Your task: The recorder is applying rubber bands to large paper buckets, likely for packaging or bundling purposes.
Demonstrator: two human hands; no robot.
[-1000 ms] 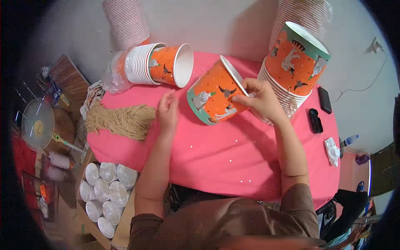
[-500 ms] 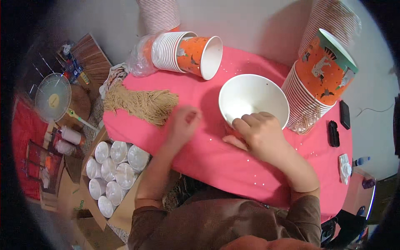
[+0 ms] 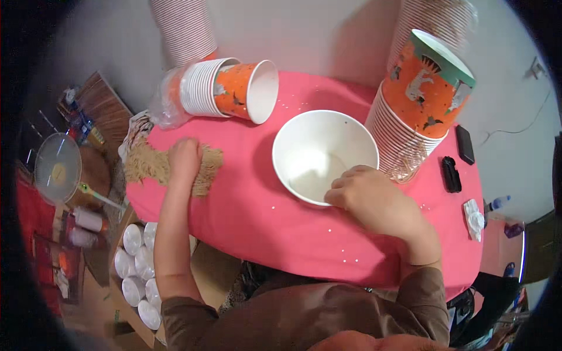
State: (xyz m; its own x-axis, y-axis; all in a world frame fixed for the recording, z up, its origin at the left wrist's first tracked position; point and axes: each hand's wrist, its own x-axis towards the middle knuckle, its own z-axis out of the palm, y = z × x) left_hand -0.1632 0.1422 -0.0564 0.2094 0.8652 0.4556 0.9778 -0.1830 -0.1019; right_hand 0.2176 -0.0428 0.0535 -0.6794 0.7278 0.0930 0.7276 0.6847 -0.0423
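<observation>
The right hand (image 3: pixel 374 199) curled over the near rim of the upright white cup (image 3: pixel 325 155), fingers closed on it; the left hand (image 3: pixel 184 159) pressed down, closed, into the tan fibre pile (image 3: pixel 153 167) at the bench (image 3: pixel 304 245) edge; a one-sided grip could have tipped the light cup; the fibre could have slid off the edge; behind, orange printed cups lay in a sideways stack (image 3: pixel 225 88); a taller stack (image 3: pixel 418 105) stood right.
</observation>
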